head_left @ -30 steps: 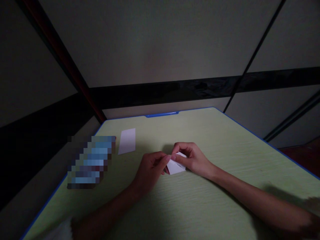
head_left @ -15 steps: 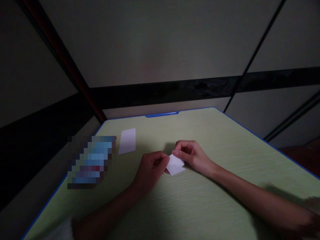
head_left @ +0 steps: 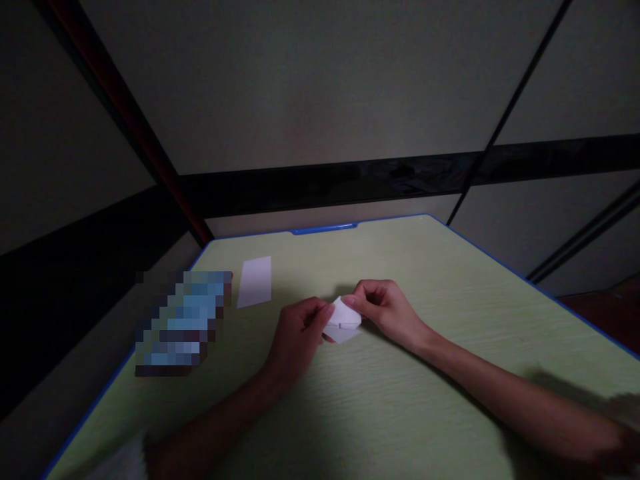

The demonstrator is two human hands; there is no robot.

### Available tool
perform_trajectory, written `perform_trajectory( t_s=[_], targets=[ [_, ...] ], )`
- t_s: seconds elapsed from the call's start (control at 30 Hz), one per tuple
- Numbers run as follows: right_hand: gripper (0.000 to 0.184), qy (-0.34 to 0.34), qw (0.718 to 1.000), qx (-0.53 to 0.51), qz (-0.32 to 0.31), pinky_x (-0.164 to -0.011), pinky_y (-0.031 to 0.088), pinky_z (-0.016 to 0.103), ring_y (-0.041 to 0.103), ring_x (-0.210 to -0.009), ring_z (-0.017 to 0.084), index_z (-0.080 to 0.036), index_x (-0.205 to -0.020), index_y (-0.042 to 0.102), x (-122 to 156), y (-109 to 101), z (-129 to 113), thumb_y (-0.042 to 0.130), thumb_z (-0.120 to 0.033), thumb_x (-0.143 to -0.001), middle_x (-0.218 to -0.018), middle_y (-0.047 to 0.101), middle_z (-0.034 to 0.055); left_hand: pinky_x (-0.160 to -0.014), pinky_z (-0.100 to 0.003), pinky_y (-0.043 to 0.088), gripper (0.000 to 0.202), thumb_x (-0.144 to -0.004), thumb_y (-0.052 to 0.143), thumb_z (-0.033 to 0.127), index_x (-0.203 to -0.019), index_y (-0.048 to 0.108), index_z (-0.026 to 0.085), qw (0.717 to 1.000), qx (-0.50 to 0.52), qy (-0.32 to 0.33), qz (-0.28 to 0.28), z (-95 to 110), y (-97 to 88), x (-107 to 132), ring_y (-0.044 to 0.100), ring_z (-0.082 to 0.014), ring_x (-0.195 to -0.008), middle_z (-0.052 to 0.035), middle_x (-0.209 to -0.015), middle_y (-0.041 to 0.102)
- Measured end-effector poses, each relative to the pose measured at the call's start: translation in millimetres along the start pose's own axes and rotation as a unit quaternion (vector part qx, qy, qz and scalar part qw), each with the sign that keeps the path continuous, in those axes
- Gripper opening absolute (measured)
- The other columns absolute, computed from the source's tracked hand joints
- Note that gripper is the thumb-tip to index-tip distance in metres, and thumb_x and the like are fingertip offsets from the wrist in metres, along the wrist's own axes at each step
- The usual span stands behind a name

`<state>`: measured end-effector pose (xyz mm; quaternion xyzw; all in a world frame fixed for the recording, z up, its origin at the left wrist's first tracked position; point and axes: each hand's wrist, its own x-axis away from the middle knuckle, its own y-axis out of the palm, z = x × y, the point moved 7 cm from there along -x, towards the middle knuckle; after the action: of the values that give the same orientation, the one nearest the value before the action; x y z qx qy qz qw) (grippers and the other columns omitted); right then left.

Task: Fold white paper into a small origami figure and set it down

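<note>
Shifted paper: since the earlier frame, the folded white paper [head_left: 346,314] has moved slightly left and away from the person.
Pale sleeve [head_left: 120,461]: on the left arm, at the bottom edge of view.
Left hand [head_left: 296,335]: pinches the folded paper's left corner between thumb and fingers.
Pixelated object [head_left: 190,319]: on the desk [head_left: 400,413], left of the left hand; its details are masked.
Folds: between both hands, over the desk's middle, an upper layer above a lower flap.
Right hand [head_left: 384,305]: grips the paper's upper right edge, thumb on top.
Flat white sheet [head_left: 255,283]: beyond the left hand, near the pixelated object.
Blue handle [head_left: 325,229]: on the desk's far edge.
</note>
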<state>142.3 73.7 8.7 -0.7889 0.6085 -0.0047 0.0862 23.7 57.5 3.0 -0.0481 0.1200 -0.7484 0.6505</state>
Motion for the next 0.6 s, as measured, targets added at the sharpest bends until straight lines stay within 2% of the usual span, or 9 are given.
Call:
perform_trajectory(
  t_s=[0.17, 0.27, 0.37, 0.43, 0.5, 0.6],
  targets=[
    [0.037, -0.001, 1.000, -0.007, 0.009, -0.040, 0.021, 0.020, 0.029, -0.042, 0.005, -0.015, -0.048, 0.040, -1, -3, 1, 0.058, -0.044, -0.063, -0.044, 0.036, -0.0062, -0.038, -0.016, 0.034, 0.025, -0.072, 0.049, 0.035, -0.059, 0.051, 0.014, 0.999, 0.042, -0.004, -0.033, 1, 4.9, 1, 0.049, -0.0072, -0.041, 0.0035, -0.049, 0.051],
    [0.037, -0.004, 1.000, -0.022, 0.017, -0.040, 0.020, 0.020, 0.028, -0.041, 0.004, -0.015, -0.047, 0.039, -1, -5, 3, 0.058, -0.042, -0.064, -0.043, 0.036, -0.0065, -0.034, -0.015, 0.029, 0.028, -0.070, 0.051, 0.040, -0.062, 0.051, 0.013, 0.998, 0.046, -0.003, -0.049, 0, 7.3, 1, 0.046, -0.0059, -0.036, 0.0032, -0.046, 0.052],
    [0.037, -0.003, 0.999, -0.044, 0.024, -0.040, 0.020, 0.020, 0.029, -0.041, 0.004, -0.015, -0.047, 0.039, -2, -6, 5, 0.059, -0.042, -0.064, -0.043, 0.036, -0.0067, -0.033, -0.016, 0.029, 0.042, -0.074, 0.037, 0.051, -0.067, 0.053, 0.013, 0.997, 0.065, 0.029, -0.033, 1, 3.3, 2, 0.044, -0.0065, -0.033, 0.0016, -0.043, 0.052],
    [0.038, -0.001, 0.998, -0.055, 0.027, -0.040, 0.020, 0.020, 0.028, -0.040, 0.004, -0.015, -0.047, 0.040, -3, -6, 6, 0.059, -0.043, -0.063, -0.042, 0.036, -0.0067, -0.033, -0.017, 0.030, 0.046, -0.073, 0.036, 0.054, -0.074, 0.054, 0.012, 0.995, 0.083, 0.041, -0.043, 1, 3.8, 3, 0.046, -0.0077, -0.035, 0.0007, -0.045, 0.054],
    [0.038, 0.003, 0.998, -0.060, 0.030, -0.040, 0.019, 0.020, 0.029, -0.040, 0.004, -0.015, -0.047, 0.040, -3, -6, 6, 0.060, -0.043, -0.062, -0.042, 0.036, -0.0068, -0.032, -0.016, 0.030, 0.038, -0.069, 0.048, 0.049, -0.077, 0.053, 0.013, 0.993, 0.080, 0.024, -0.079, 0, 9.4, 4, 0.045, -0.0064, -0.033, 0.0021, -0.045, 0.054],
    [0.038, 0.005, 0.998, -0.063, 0.027, -0.040, 0.019, 0.020, 0.028, -0.040, 0.004, -0.015, -0.047, 0.040, -2, -6, 5, 0.061, -0.043, -0.062, -0.042, 0.036, -0.0071, -0.030, -0.015, 0.030, 0.027, -0.062, 0.060, 0.036, -0.073, 0.052, 0.014, 0.993, 0.076, -0.026, -0.090, -4, 13.3, 3, 0.047, -0.0062, -0.034, 0.0043, -0.046, 0.053]
  ],
)
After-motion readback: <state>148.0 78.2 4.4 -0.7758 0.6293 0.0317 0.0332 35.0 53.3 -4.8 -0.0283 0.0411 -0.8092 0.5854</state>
